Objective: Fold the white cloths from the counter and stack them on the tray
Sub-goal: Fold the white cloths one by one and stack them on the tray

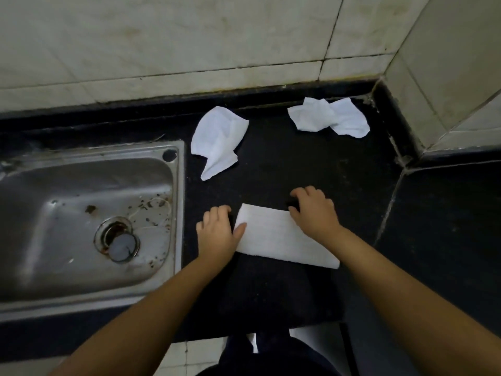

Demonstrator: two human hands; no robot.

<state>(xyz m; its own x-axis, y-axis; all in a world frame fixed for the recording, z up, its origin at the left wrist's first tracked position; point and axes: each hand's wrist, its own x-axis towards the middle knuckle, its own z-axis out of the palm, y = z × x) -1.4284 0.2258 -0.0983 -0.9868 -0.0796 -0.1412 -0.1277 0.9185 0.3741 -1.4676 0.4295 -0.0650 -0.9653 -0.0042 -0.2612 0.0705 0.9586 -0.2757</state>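
Both hands held the flat, folded white rectangular cloth point(282, 236) on the black stone bench point(339, 180): left hand point(218, 233) thumb pressing its 9 o'clock edge, right hand point(314, 210) fingers curled at its 1 o'clock corner, probably to keep the fold. No tray was visible.

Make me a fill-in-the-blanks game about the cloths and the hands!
1. Both hands, left hand and right hand, touch the ____ cloth.
2. ____ crumpled cloths lie near the wall.
3. The metal ____ is beside the left hand.

Missing words: folded; Two; sink
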